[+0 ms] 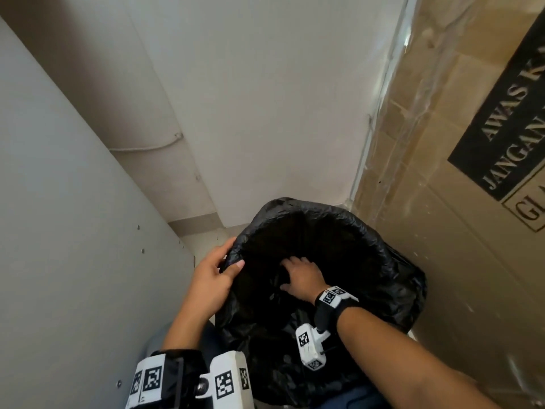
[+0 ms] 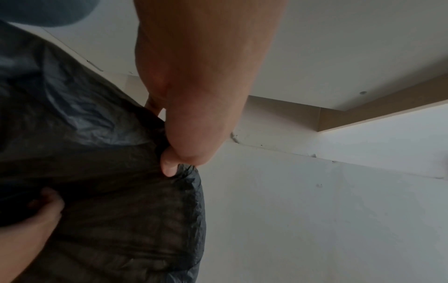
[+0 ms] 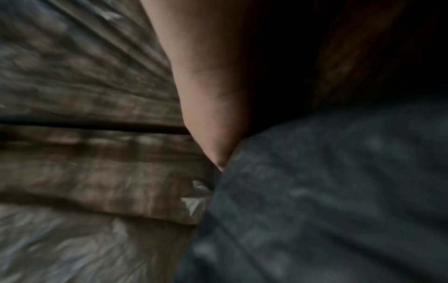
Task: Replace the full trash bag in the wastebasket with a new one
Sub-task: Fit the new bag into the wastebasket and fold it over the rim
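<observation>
The black trash bag (image 1: 368, 246) sits draped over the wastebasket, its mouth wide open, tucked into the corner between the white wall (image 1: 265, 98) and a tall cardboard box (image 1: 457, 261) wrapped in clear film, with a grey panel (image 1: 73, 231) on the other side. The basket itself is hidden under the plastic

The left hand (image 1: 213, 273) comes up from below with the forearm angled toward the near-left rim. Its thumb lies over the inside of the bag's edge while the other fingers curl round the outside, so the edge is pinched between them; the left wrist view shows the thumb tip (image 2: 169, 164) pressing into a gathered fold of the black film (image 2: 97, 153)

The right hand (image 1: 300, 278) reaches down into the bag's mouth, wrist bent, forearm crossing over the near rim from the right. Its fingers are spread a little and point down and to the left against the inner plastic. Whether they grip the film or only push on it I cannot tell; the right wrist view is dark and blurred, showing one finger (image 3: 213, 114) laid against crumpled plastic
</observation>
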